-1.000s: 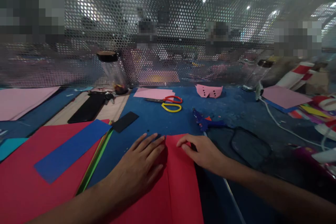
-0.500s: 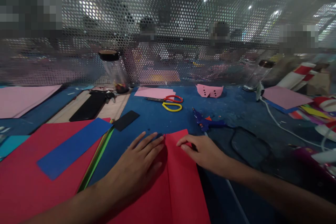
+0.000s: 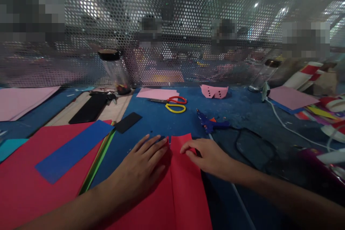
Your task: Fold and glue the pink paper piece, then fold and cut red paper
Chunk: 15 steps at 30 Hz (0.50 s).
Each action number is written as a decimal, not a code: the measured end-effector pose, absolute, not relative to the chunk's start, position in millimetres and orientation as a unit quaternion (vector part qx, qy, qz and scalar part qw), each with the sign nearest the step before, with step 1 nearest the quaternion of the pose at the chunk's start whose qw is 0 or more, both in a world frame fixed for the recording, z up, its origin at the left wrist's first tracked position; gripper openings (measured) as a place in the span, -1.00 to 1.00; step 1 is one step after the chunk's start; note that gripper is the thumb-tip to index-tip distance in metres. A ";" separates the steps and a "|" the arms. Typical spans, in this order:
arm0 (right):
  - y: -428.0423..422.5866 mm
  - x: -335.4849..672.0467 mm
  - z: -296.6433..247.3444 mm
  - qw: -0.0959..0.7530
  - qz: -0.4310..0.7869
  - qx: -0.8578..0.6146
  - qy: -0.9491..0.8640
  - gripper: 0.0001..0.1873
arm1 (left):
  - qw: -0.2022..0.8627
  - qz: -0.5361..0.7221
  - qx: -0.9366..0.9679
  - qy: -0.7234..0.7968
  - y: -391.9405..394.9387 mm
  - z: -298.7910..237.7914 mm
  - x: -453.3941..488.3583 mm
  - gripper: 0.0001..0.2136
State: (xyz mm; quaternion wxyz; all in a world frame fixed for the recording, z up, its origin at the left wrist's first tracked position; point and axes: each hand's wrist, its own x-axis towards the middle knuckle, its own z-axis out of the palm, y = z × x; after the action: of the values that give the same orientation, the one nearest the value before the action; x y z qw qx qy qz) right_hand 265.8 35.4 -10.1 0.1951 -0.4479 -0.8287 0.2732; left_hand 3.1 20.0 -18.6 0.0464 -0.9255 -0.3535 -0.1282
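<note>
Under the left hand (image 3: 144, 163) and the right hand (image 3: 206, 156), a creased red sheet (image 3: 188, 188)

Below the hands, the red sheet's near end runs out of view, and the left hand hides part of it. Far to their right, a purple object (image 3: 316, 166) (too dark to identify) is cut off. Ahead, a pink piece (image 3: 214, 92) bears black diamond marks. The left hand lies palm down, fingers slightly spread, gripping nothing; the right hand curls over the sheet's right part, and whether it pinches the paper I cannot tell.

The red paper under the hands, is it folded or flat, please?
Partly folded, it seems: a lengthwise crease runs down the red paper.
</note>
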 end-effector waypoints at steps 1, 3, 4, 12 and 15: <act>34.9 266.4 -9.7 0.193 0.270 -0.447 -0.830 -0.68 | 0.047 -0.133 -0.925 -0.352 20.3 -18.9 3.0 -0.62; 33.3 267.8 -9.1 0.193 0.265 -0.447 -0.832 -0.72 | 0.047 -0.145 -0.922 -0.355 20.7 -19.6 2.0 -0.63; 32.5 268.6 -8.9 0.193 0.266 -0.447 -0.832 -0.74 | 0.047 -0.150 -0.920 -0.359 20.8 -19.8 1.2 -0.64; 31.7 269.1 -10.7 0.209 0.295 -0.474 -0.803 -0.73 | 0.063 -0.140 -0.924 -0.351 20.6 -15.7 -3.6 -0.59; 33.8 267.6 -10.0 0.220 0.304 -0.486 -0.790 -0.72 | 0.067 -0.134 -0.930 -0.337 19.1 -14.4 -3.7 -0.61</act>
State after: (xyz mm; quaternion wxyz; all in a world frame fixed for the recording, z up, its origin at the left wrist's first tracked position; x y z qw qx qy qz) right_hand 267.6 33.8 -10.0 0.2203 -0.4856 -0.7895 0.3039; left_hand -3.7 19.1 -14.4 0.0672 -0.9297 -0.3365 -0.1338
